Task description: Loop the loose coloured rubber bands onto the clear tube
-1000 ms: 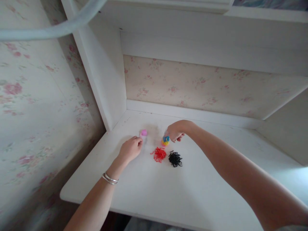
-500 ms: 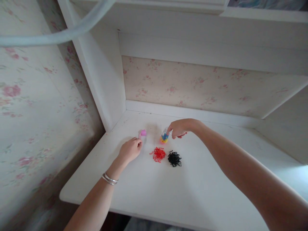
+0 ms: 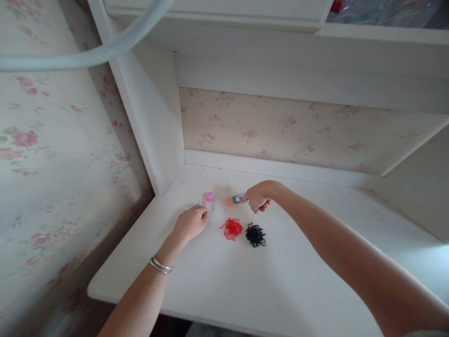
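Note:
A small clear bottle [image 3: 237,199] with yellow, blue and pink pieces inside lies tilted over the table, its pink end to the left. The fingers of my right hand [image 3: 258,196] are closed on its right end, covering it. On the left, my left hand [image 3: 191,222] rests on the table with curled fingers, its fingertips close to a pink cap-like piece [image 3: 209,196]. A thin pink strip runs from that piece towards the fingertips; whether they pinch it is hidden. Nearer me lie a pile of red rubber bands [image 3: 233,229] and a pile of black rubber bands [image 3: 256,235].
The white table [image 3: 210,281] ends in a rounded left corner. A white side panel [image 3: 154,112] and a low back ledge [image 3: 280,167] bound it, with a white shelf [image 3: 245,42] overhead. A pale curved tube [image 3: 84,59] crosses the upper left.
The bottle has swung from nearly upright to a flatter tilt, its pink end moving left and up. My right hand has shifted slightly with it. The left hand stays by the pink piece.

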Action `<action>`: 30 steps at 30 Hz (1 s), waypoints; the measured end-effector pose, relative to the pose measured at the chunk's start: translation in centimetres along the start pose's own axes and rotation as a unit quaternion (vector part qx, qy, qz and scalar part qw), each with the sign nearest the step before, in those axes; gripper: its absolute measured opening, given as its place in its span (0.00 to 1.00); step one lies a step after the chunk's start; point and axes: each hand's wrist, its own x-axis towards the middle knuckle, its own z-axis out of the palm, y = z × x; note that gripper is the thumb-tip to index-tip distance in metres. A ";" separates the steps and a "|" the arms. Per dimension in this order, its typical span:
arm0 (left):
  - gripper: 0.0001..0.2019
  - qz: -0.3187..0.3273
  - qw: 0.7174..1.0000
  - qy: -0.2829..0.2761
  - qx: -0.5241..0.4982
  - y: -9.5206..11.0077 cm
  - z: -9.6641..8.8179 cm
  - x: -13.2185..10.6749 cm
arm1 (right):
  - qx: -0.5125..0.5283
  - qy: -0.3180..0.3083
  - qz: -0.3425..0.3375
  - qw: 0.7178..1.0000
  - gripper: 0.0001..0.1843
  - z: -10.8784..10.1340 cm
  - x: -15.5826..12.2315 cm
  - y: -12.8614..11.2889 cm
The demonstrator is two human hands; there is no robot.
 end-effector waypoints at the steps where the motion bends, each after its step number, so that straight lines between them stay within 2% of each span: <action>1: 0.13 -0.001 1.000 -0.002 0.000 0.0 0.0 0.0 | -0.010 0.000 0.005 1.000 0.38 0.0 0.0 -0.1; 3: 0.13 -0.001 1.000 -0.005 0.002 0.0 -0.1 0.0 | -0.028 0.035 0.004 0.999 0.36 -0.2 -0.1 -0.4; 6: 0.13 0.005 1.000 -0.007 0.008 -0.1 -0.1 0.0 | -0.042 0.110 -0.011 0.993 0.22 -0.5 -0.7 -0.8; 8: 0.13 0.008 1.000 -0.009 0.007 -0.1 -0.1 0.1 | -0.043 0.124 -0.012 0.991 0.18 -0.7 -1.2 -1.0; 16: 0.13 0.009 1.000 -0.013 0.003 0.2 -0.2 -0.1 | 0.019 0.132 -0.019 0.991 0.20 -1.1 -2.0 -0.1; 21: 0.13 0.008 1.000 -0.025 -0.001 0.1 -0.2 0.0 | 0.050 0.085 -0.019 0.995 0.25 -1.1 -1.5 0.0; 25: 0.13 0.019 1.000 -0.020 -0.002 -0.1 0.0 0.0 | 0.040 0.068 -0.015 0.997 0.23 -1.1 -0.9 -0.6; 30: 0.14 0.023 0.999 -0.022 0.007 -0.2 0.1 0.0 | 0.027 0.098 -0.017 0.995 0.20 -1.7 -0.8 -0.8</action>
